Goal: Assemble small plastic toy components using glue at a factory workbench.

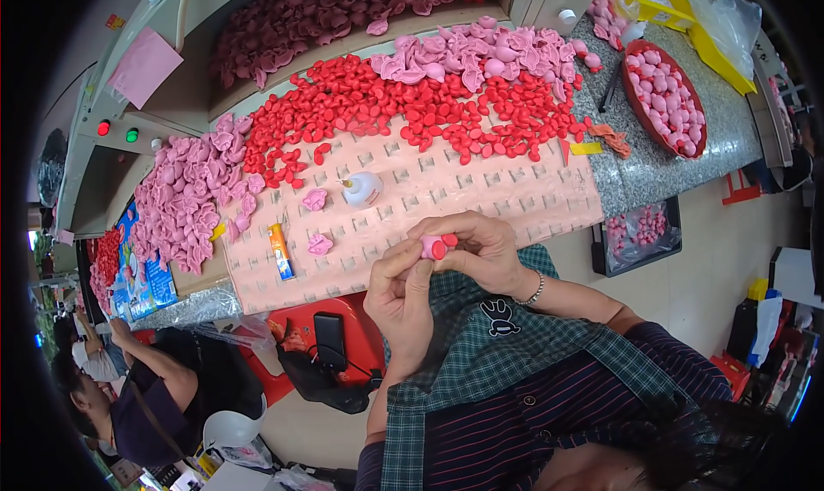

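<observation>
In front of my chest I hold a small pink moulded toy piece with red rounded parts (436, 248). My left hand (402, 298) pinches its pink side between thumb and fingers. From the other side, the thumb and fingers of my right hand (478, 249) close on the red parts. Beyond my hands, a white squeeze bottle with a thin nozzle (363, 188) stands on the pink patterned sheet (403, 212). Two loose pink petal-shaped pieces lie to its left, the nearer pink piece (320, 244) closest to my left hand.
Small red pieces (343, 96) spread across the back of the sheet. Pink pieces (184, 186) are heaped at left. A red basket (633, 83) of pink-and-red pieces stands at right. An orange-and-blue packet (281, 252) lies front left. Another person (150, 405) sits at lower left.
</observation>
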### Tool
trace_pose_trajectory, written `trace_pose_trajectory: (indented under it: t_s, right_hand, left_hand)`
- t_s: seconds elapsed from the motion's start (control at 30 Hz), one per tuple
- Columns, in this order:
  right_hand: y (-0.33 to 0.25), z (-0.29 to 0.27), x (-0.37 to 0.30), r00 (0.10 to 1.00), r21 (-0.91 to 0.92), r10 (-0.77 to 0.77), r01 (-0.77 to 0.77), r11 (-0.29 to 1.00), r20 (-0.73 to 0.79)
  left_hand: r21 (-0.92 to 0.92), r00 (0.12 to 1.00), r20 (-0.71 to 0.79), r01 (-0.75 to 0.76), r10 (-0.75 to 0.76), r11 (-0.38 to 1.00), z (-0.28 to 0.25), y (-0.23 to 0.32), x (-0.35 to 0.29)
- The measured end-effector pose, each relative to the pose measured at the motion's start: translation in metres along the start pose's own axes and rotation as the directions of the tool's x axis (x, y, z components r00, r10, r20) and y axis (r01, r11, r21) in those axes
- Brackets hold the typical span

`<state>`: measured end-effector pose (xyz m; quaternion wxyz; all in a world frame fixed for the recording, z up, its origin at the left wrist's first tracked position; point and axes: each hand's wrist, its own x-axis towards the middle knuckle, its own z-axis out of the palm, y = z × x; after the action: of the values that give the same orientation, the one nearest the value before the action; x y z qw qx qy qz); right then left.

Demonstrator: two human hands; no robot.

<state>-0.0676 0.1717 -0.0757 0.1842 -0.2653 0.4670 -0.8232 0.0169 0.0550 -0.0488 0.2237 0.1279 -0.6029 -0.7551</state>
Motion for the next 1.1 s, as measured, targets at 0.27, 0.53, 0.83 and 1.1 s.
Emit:
trace_pose_trajectory:
  t_s: [0.27,0.53,0.83,1.1]
  right_hand:
    - [-0.002,0.003,-0.002,0.999,-0.029,0.044,-0.044,0.999,0.001]
    - [-0.003,0.002,0.004,0.997,-0.065,0.052,-0.048,0.997,0.054]
    - [-0.006,0.000,0.003,0.988,-0.037,0.130,-0.127,0.991,0.081]
    - [-0.008,0.004,0.002,0.988,-0.134,0.149,-0.142,0.981,0.046]
  left_hand:
    - [0.088,0.992,0.009,-0.125,0.125,0.988,0.003,0.001,0.001]
    - [0.101,0.992,-0.029,-0.119,0.123,0.988,0.002,-0.001,0.001]
    - [0.167,0.997,0.038,-0.078,0.073,0.983,-0.001,0.007,0.008]
    - [0.139,0.998,0.040,-0.058,0.053,0.989,-0.007,-0.002,0.006]
